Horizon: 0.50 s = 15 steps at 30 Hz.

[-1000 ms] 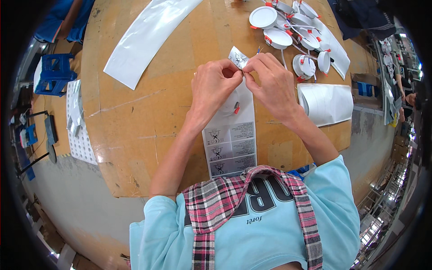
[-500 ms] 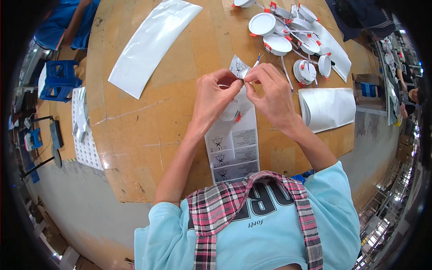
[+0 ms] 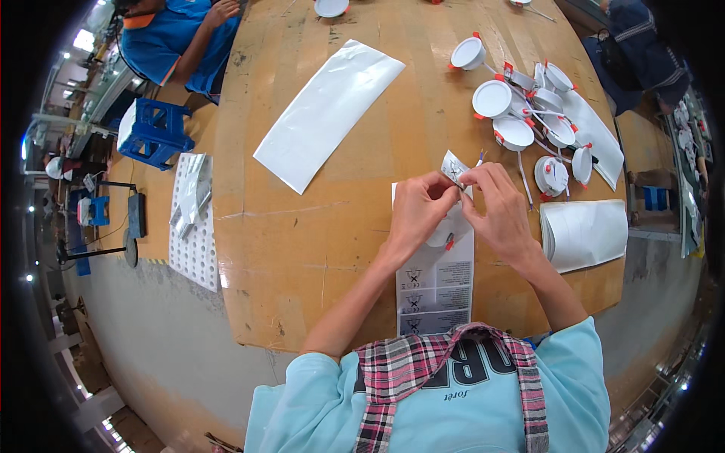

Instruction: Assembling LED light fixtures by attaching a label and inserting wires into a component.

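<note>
My left hand (image 3: 418,214) and my right hand (image 3: 500,211) meet over the table, fingertips pinched together on a small printed label (image 3: 453,167). The label stands up above the fingers, and a cable end (image 3: 480,158) with bared coloured wires pokes out beside it. Under my hands sits a round white downlight (image 3: 439,237) with a red clip, partly covered by the left hand. It rests on a strip of printed label sheet (image 3: 436,283) that runs toward my body. Whether the label is wrapped round the cable is hidden by my fingers.
Several white downlights (image 3: 492,99) with red clips and cables lie heaped at the far right. Nearer stands a stack of white sheets (image 3: 585,232). A blank white sheet (image 3: 330,113) lies far left. Beyond the table's left edge are a blue stool (image 3: 156,132) and a co-worker (image 3: 170,49).
The whole view has shifted, so the table and my hands appear farther right and lower. Both hands keep their pinch on the label, with little change in their pose.
</note>
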Motion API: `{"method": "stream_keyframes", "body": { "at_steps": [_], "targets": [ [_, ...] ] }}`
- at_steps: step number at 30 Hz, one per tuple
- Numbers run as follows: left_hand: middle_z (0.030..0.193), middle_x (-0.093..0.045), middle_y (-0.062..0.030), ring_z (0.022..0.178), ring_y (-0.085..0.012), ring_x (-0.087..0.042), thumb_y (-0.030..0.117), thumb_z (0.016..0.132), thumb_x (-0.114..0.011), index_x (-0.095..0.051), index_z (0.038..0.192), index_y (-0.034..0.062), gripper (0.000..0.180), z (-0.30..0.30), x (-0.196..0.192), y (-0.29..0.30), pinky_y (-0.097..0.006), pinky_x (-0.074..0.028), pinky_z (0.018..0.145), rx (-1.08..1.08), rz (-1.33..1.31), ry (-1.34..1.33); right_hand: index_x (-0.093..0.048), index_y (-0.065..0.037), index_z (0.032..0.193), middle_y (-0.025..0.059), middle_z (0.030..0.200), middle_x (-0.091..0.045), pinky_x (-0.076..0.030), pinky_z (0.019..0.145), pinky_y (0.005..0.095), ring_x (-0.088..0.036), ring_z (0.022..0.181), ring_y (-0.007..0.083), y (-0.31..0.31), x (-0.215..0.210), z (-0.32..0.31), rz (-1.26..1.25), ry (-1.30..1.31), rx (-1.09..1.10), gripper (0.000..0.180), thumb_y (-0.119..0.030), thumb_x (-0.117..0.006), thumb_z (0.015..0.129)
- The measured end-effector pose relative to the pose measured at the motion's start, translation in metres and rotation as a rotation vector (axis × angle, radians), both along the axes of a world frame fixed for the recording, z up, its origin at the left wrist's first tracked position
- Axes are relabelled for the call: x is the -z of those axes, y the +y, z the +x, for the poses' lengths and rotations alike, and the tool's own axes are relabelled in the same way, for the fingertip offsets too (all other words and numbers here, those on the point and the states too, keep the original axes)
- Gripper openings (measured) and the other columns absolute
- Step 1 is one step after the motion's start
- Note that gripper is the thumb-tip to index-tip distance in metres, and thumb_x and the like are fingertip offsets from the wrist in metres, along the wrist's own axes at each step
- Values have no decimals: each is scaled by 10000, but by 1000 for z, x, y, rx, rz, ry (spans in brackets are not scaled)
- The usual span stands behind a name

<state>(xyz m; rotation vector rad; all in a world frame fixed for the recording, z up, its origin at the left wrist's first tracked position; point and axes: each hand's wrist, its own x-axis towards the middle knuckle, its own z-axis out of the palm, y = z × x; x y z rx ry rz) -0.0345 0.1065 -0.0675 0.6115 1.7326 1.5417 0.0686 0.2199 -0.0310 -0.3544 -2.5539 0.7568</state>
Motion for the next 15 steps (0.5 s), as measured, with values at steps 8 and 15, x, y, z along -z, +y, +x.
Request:
{"method": "stream_keyframes", "body": {
  "at_steps": [8, 15],
  "targets": [
    [676, -674, -67, 623, -67, -608, 101, 835, -636, -670, 831, -57, 162, 4, 1, 1, -224, -484, 565, -43, -15, 241, -581, -36, 863, 64, 830, -546, -495, 646, 346, -566, 817, 241, 1, -1, -2, 252, -79, -50, 126, -56, -656, 764],
    [678, -637, -24, 616, -59, -580, 74, 821, -615, -644, 781, -34, 119, -3, 8, 2, -212, -471, 538, -55, 40, 94, -567, -30, 842, 86, 817, -555, -494, 647, 371, -571, 804, 264, 5, 1, -5, 186, -65, -20, 118, -58, -651, 764]
  ]
}}
